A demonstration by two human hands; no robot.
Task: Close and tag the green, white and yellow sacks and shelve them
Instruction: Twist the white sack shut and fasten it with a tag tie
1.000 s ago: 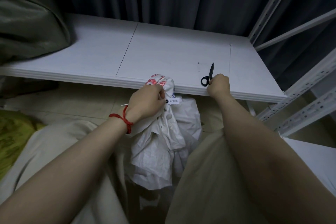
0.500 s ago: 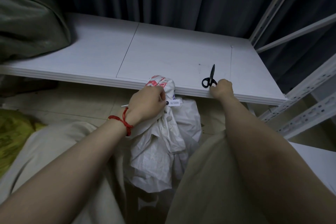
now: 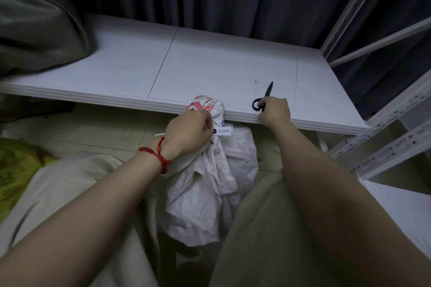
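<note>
Both my forearms stretch forward over my pale-trousered knees. Between them stands the white sack [image 3: 205, 193], on the floor against the shelf's front edge. My left hand [image 3: 189, 133], a red cord [image 3: 158, 155] at the wrist, is clenched around the sack's gathered neck, just below its red-printed top. A small numbered tag [image 3: 224, 131] sticks out beside my knuckles. My right hand [image 3: 275, 110] rests on the edge of the white shelf [image 3: 210, 70], fingers curled onto the handles of the black scissors [image 3: 264, 96], whose blades point away. The yellow sack [image 3: 14, 170] lies on the floor to my left; the green sack [image 3: 39, 25] sits on the shelf's far left.
</note>
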